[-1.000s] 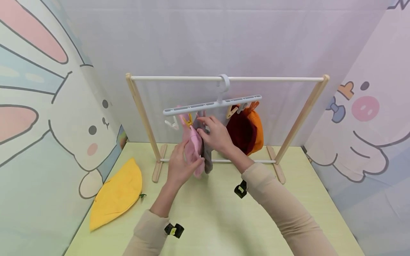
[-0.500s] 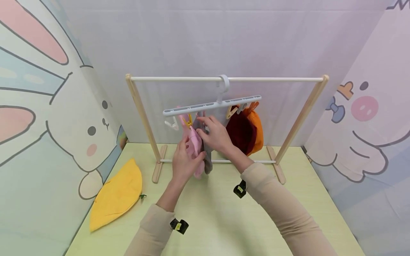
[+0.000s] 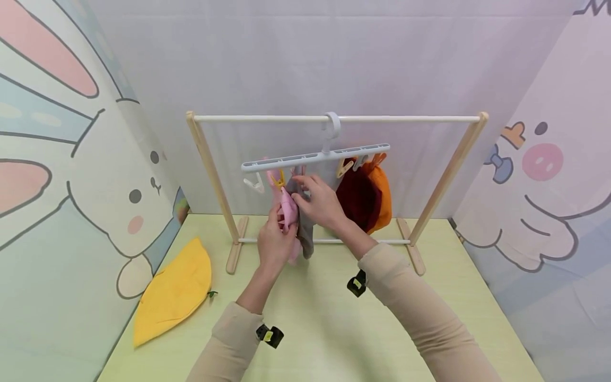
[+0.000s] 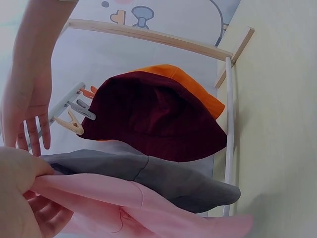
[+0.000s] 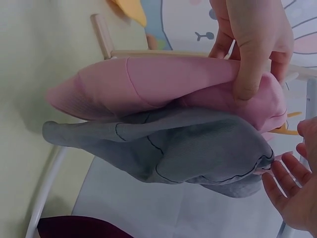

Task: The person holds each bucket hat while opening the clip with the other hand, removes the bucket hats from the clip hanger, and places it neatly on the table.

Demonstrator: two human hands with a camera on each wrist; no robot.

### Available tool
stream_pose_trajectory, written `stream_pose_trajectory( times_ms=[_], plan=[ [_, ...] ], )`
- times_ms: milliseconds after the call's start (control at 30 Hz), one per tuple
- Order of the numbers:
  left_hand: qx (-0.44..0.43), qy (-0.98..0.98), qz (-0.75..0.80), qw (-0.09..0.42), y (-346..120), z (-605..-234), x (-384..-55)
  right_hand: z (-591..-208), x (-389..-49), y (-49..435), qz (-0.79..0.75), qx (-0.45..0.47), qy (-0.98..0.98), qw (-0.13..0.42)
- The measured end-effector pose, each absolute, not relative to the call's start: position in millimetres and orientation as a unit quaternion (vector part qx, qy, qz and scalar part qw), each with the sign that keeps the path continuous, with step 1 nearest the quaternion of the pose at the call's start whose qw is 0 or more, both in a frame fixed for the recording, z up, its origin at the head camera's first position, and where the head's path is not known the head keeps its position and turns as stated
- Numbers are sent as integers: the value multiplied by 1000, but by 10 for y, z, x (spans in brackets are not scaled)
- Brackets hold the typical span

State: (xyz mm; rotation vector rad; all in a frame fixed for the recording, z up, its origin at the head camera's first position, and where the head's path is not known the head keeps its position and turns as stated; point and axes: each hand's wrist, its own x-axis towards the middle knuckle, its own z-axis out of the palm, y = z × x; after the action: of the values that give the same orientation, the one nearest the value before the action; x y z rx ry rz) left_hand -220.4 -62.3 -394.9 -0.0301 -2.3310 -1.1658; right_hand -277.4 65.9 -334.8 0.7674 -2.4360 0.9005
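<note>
In the head view, my left hand (image 3: 277, 241) pinches the pink cloth (image 3: 288, 207) of a bucket-hat shape hanging at the hanger's left part. Directly beside it hangs grey cloth (image 5: 198, 144) with dark seams; whether pink and grey belong to one hat I cannot tell. A yellow clothespin (image 3: 278, 180) grips the pink top. My right hand (image 3: 322, 201) reaches to the grey cloth's upper edge, its fingers extended and touching there in the right wrist view. A pale pink peg, partly hidden, sits near those fingertips. The hanger (image 3: 315, 157) tilts down toward the left.
An orange and maroon bucket hat (image 3: 382, 199) hangs from the hanger's right part near beige, grey and orange pegs. A white peg (image 3: 254, 183) dangles at the left end. The wooden rack (image 3: 210, 164) stands on the table. A yellow hat (image 3: 174, 292) lies at left.
My left hand has shifted slightly right and up along the pink cloth, folding its lower part inward. The right hand has stayed nearly still at the grey edge.
</note>
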Motion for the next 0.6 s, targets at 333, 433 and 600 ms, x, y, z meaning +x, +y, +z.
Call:
stream_pose_trajectory(
  times_ms=[333, 433, 600],
  plan=[
    [-21, -871, -378, 314, -663, -3999, -2174, -3326, -2746, 622, 323, 282, -873, 233],
    [-26, -871, -369, 323, -676, -4011, -2169, -3314, -2737, 601, 324, 281, -871, 239],
    [-34, -868, -364, 337, -700, -4019, -2152, -3300, -2724, 561, 334, 278, -867, 243]
  ],
)
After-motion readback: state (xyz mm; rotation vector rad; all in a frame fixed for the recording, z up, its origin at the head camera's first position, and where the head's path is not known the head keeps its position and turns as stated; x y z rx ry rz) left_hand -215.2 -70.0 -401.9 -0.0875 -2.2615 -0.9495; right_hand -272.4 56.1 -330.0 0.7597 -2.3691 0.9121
